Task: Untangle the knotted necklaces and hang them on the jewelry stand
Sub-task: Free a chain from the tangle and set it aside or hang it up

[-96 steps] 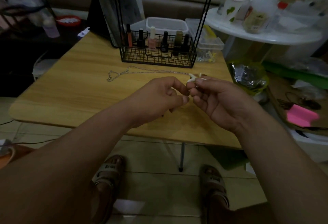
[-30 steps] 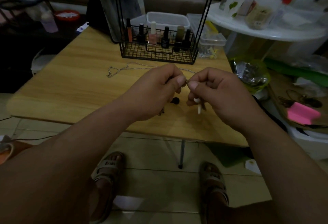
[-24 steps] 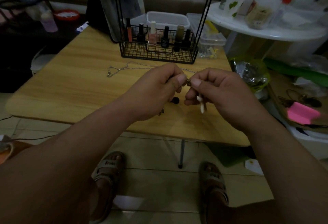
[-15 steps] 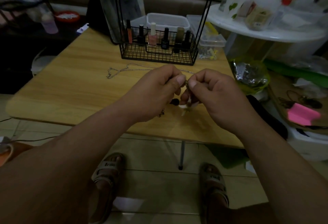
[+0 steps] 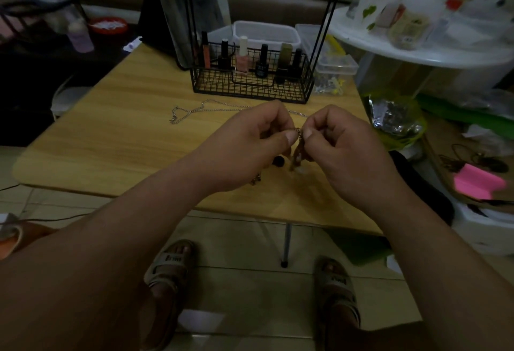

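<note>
On the tabletop (image 5: 111, 139) nothing has shifted: the silver necklace (image 5: 211, 108) lies just in front of the black wire jewelry stand (image 5: 250, 87) at upper centre, as before. At frame centre we see the left hand (image 5: 250, 150) and right hand (image 5: 347, 155) stay pinched, thumbs and fingers (image 5: 278, 116) clamped together on the knotted necklace (image 5: 299, 131) held above the wood. Its white pendant (image 5: 299, 168), earlier above the fingers, now dangles blurred below them, so we judge the knot is being worked round but is not yet free.

Necklace (image 5: 299, 131) blurred; knot perhaps hidden.
</note>
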The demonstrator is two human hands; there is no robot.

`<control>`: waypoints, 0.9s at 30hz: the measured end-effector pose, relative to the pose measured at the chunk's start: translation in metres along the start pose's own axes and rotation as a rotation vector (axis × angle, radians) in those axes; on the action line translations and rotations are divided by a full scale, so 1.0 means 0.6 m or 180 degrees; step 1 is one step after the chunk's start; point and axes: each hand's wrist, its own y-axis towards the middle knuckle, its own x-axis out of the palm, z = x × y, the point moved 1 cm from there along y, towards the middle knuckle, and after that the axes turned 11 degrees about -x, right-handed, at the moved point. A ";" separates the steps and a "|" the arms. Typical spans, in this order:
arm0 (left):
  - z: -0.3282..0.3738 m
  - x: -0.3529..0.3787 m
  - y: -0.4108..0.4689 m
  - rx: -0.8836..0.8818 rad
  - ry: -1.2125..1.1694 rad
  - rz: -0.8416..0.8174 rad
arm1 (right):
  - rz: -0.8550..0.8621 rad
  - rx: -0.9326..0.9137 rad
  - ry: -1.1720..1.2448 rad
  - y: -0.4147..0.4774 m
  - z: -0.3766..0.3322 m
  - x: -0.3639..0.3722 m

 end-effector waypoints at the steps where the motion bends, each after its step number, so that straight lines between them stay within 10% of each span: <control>1: 0.002 -0.002 -0.001 -0.0050 -0.0082 -0.0047 | 0.0025 -0.0014 0.0029 0.000 -0.001 0.000; 27: 0.005 -0.022 0.002 -0.0184 0.0021 -0.0336 | -0.0162 -0.0474 -0.0414 -0.002 0.008 -0.001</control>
